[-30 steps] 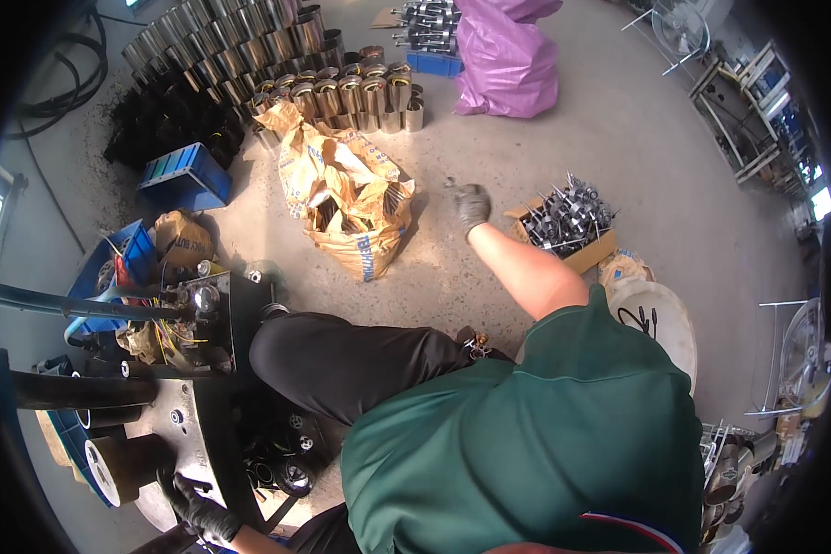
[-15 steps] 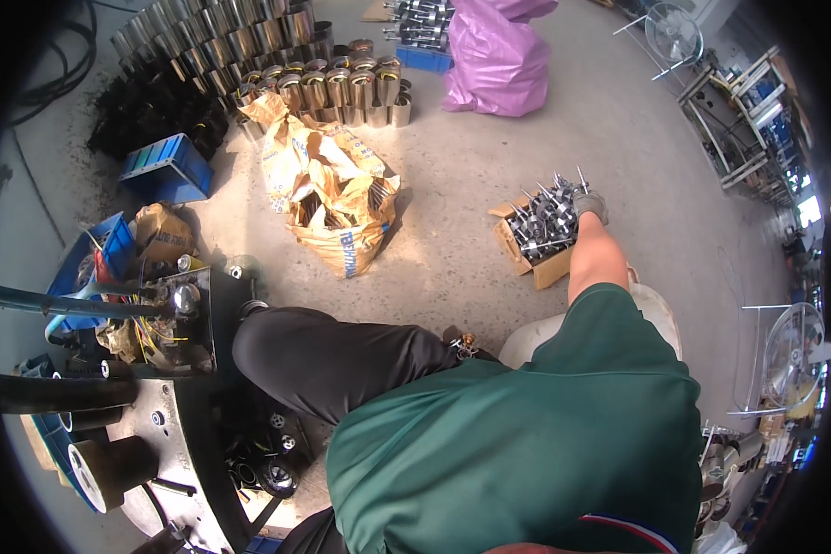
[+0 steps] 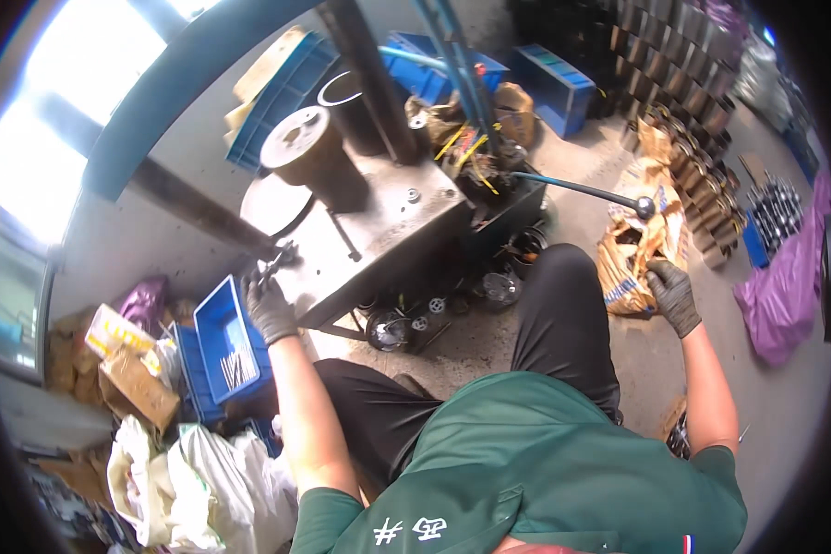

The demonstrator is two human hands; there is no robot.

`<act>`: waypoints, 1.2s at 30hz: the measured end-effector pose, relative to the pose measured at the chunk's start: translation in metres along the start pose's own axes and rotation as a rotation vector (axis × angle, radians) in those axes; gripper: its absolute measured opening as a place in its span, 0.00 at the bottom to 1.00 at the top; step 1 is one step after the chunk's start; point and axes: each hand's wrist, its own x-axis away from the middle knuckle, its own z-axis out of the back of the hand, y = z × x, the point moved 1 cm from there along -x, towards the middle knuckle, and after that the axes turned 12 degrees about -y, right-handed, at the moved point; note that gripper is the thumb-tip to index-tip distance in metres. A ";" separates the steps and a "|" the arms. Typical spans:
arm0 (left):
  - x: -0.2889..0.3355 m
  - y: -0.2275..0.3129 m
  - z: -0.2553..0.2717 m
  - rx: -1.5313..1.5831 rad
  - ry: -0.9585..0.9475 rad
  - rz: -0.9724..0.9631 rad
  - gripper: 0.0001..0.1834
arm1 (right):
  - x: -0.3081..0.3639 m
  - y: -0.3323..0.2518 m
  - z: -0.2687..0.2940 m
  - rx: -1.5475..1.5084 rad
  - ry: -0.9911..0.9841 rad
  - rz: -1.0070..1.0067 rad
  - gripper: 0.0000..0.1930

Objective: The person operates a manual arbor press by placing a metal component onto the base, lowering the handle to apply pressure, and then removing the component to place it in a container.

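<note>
My left hand (image 3: 270, 309), in a dark glove, is at the left edge of the metal press table (image 3: 388, 226). Its fingers are closed around a small grey metal part (image 3: 283, 260), whose kind I cannot make out, beside the end of a dark round bar (image 3: 194, 208). My right hand (image 3: 674, 295), gloved too, hangs in front of the torn paper sack (image 3: 619, 249). Its fingers are curled, with nothing seen in them. Just above it, apart from the fingers, is the dark ball end (image 3: 644, 208) of a blue lever (image 3: 572, 187).
A dark upright cylinder (image 3: 309, 152) stands on the table. Blue bins (image 3: 220, 346) and white sacks (image 3: 222, 480) are at the left. Stacked metal sleeves (image 3: 702, 185) and a purple sack (image 3: 776, 295) stand at the right. Loose metal parts (image 3: 420, 323) lie under the table.
The view has swung left toward the table. My right hand has left the carton of shafted metal parts and is now near the lever's ball end. My left hand has come into view.
</note>
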 end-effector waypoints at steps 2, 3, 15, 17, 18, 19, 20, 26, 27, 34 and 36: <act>0.014 -0.048 -0.052 0.210 0.173 0.098 0.14 | -0.039 -0.094 -0.008 0.085 -0.212 0.242 0.11; 0.020 -0.053 -0.093 0.345 0.345 0.108 0.12 | -0.051 -0.136 -0.007 0.103 -0.308 0.329 0.11; 0.020 -0.041 -0.151 0.122 0.287 0.130 0.20 | -0.259 -0.256 -0.187 0.268 -0.328 0.530 0.19; 0.017 -0.036 -0.150 0.111 0.266 0.092 0.12 | -0.281 -0.272 -0.207 0.388 -0.328 0.421 0.19; 0.016 -0.036 -0.154 0.122 0.264 0.089 0.12 | -0.293 -0.269 -0.218 0.393 -0.311 0.425 0.18; 0.016 -0.036 -0.158 -0.013 0.247 0.092 0.11 | -0.303 -0.264 -0.226 0.443 -0.323 0.373 0.18; 0.018 -0.034 -0.157 -0.153 0.240 0.089 0.10 | -0.308 -0.272 -0.233 0.488 -0.340 0.331 0.18; 0.048 0.004 -0.192 -0.183 0.066 -0.231 0.09 | -0.318 -0.277 -0.245 0.695 -0.376 0.376 0.20; 0.048 0.006 -0.187 -0.188 0.130 -0.128 0.08 | -0.318 -0.278 -0.245 0.683 -0.382 0.379 0.21; 0.041 0.010 -0.176 -0.361 0.209 0.219 0.12 | -0.346 -0.305 -0.224 0.011 0.048 0.515 0.10; 0.041 0.005 -0.174 -0.451 0.219 0.218 0.15 | -0.348 -0.340 -0.208 -0.164 0.133 0.566 0.07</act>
